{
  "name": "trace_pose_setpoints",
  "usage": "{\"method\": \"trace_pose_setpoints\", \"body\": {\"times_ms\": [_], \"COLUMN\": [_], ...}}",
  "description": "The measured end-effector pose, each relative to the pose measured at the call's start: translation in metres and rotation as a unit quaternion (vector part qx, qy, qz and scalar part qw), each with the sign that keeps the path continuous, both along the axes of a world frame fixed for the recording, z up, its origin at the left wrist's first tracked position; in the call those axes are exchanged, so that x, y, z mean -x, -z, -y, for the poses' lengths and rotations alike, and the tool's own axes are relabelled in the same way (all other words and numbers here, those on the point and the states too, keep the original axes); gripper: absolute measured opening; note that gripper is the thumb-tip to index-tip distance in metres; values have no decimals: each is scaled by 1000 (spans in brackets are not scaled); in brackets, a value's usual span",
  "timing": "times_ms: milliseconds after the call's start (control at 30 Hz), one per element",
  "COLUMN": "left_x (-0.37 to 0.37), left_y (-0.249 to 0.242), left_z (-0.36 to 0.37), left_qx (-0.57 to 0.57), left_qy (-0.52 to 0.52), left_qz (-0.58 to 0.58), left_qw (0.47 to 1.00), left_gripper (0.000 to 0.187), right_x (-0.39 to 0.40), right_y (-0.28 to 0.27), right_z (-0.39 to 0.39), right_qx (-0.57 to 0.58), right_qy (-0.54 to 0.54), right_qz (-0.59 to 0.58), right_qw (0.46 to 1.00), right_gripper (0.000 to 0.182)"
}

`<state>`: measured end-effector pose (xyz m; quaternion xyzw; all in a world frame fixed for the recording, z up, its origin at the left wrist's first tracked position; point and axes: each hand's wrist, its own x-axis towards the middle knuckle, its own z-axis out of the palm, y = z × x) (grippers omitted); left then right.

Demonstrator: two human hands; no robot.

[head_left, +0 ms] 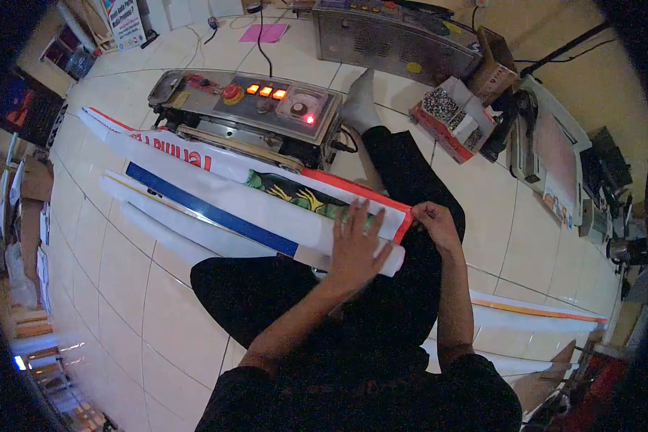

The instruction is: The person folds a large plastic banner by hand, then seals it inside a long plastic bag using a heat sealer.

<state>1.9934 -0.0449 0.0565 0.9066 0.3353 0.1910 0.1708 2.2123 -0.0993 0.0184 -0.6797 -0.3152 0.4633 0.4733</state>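
Observation:
A long printed vinyl banner [266, 205], partly rolled or folded lengthwise, lies across my lap and the floor. It is white with a red edge, red lettering and a green and yellow picture. My left hand [356, 248] lies flat on it near the right end, fingers spread. At the red-edged corner, my right hand [435, 223] pinches the banner between thumb and fingers. A banner sealing machine [248, 108] with lit orange switches and a red light stands just beyond, the banner's far edge passing along its front. A blue strip [209, 209] lies beside the banner's near side.
Right of the machine sits a box of small metal rings [453, 115], before a cardboard box [495, 68]. A larger metal machine [396, 43] stands at the back. Another rolled white sheet with an orange edge [540, 309] lies on the tiled floor at right.

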Motion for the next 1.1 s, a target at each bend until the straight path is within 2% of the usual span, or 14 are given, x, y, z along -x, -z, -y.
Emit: {"method": "trace_pose_setpoints", "body": {"times_ms": [133,167,267,367,400,467,600,667,867,967,1100], "left_x": [-11,-13,-11,-7,-4,2,16,23,29,29,32], "left_y": [26,30,42,58,60,59,56,65,76,86,84], "left_z": [34,39,47,47,48,50,50,51,46,45,45], "left_qx": [38,7,5,-55,-56,-36,-25,-61,-42,-31,-23], "left_qy": [53,53,71,49,47,48,40,45,24,10,5], "left_qz": [-9,6,-22,-54,-55,18,25,-19,-35,-36,-39], "left_qw": [998,999,997,996,996,998,999,997,998,999,999], "left_gripper": [65,66,61,57,57,47,46,47,42,52,52], "right_x": [-1,-1,2,0,0,2,1,4,7,7,8], "right_y": [12,12,13,27,29,32,42,46,58,63,68], "right_z": [-6,-8,-12,-17,-19,-23,-30,-34,-48,-52,-57], "right_qx": [-14,-9,1,-7,-8,-21,-26,-33,-30,-27,-24], "right_qy": [-1,11,28,16,15,8,0,-8,-10,-20,-26], "right_qz": [-15,-33,-46,-49,-49,-69,-61,-64,-69,-74,-66], "right_qw": [1000,999,999,999,999,997,998,997,997,997,997], "right_gripper": [17,17,18,17,17,18,18,17,15,15,15]}}
